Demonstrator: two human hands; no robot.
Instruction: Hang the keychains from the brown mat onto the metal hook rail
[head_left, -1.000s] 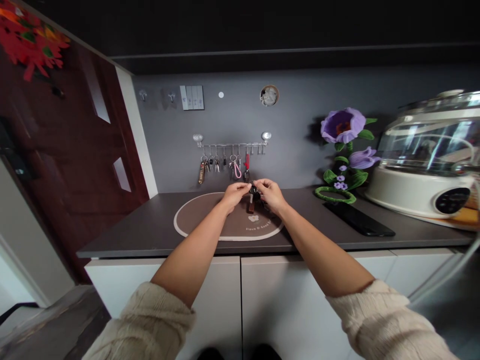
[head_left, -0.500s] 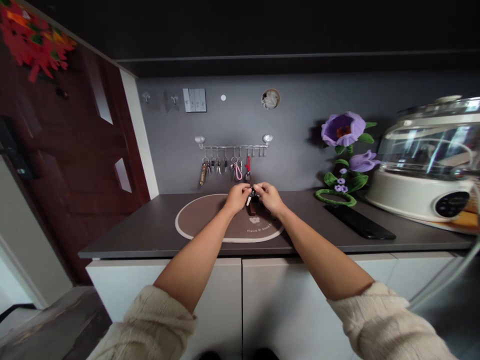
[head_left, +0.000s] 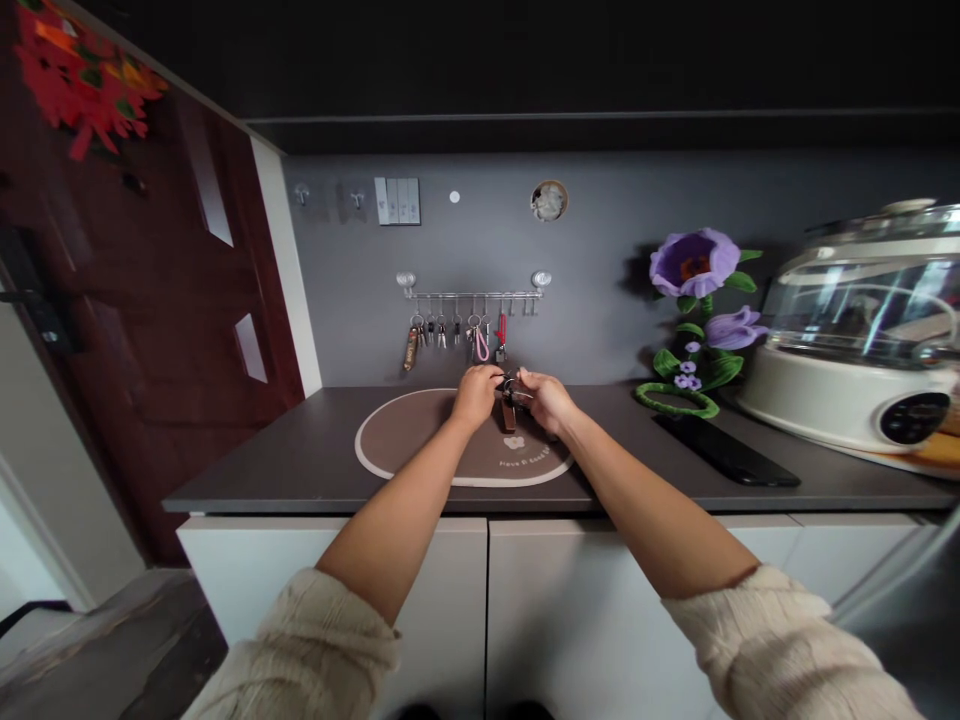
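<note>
Here, the key bunch (head_left: 510, 412) hangs between the hands (head_left: 475, 396) (head_left: 551, 402), both seemingly pinching its upper end.

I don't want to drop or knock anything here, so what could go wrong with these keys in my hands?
The keys are held by the fingertips of the left hand, with the right hand close by, so they might slip onto the mat. The hands are also near the red cord on the rack and could bump it. The phone lies near the counter's front edge; an elbow might nudge it.
</note>
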